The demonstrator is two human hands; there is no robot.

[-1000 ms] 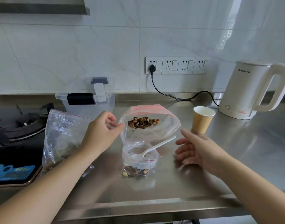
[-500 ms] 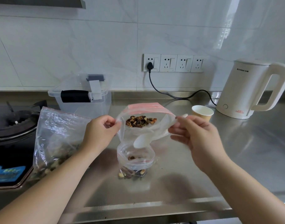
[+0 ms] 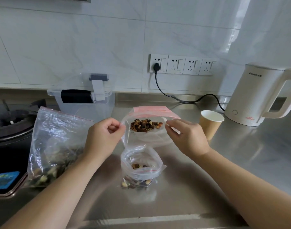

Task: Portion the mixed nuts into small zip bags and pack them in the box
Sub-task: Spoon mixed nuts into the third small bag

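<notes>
A large zip bag (image 3: 158,113) with a pink seal strip stands open on the steel counter, with mixed nuts (image 3: 145,125) inside. My left hand (image 3: 103,138) pinches its left rim and my right hand (image 3: 186,136) pinches its right rim, holding the mouth wide. A pale shape, perhaps the white spoon (image 3: 149,138), shows blurred through the bag's front wall. In front stands a small zip bag (image 3: 141,166), open, with a few nuts at its bottom. The clear plastic box (image 3: 85,103) with a lid sits behind to the left.
Another plastic bag (image 3: 55,142) holding nuts leans at the left beside the gas hob (image 3: 9,126). A paper cup (image 3: 210,124) and a white kettle (image 3: 260,96) with its cord stand at the right. Wall sockets (image 3: 181,64) are behind.
My right hand picked the spoon out of the small bag and rose to the large bag's right rim. My left hand shifted to pinch the left rim. The view moved closer.
</notes>
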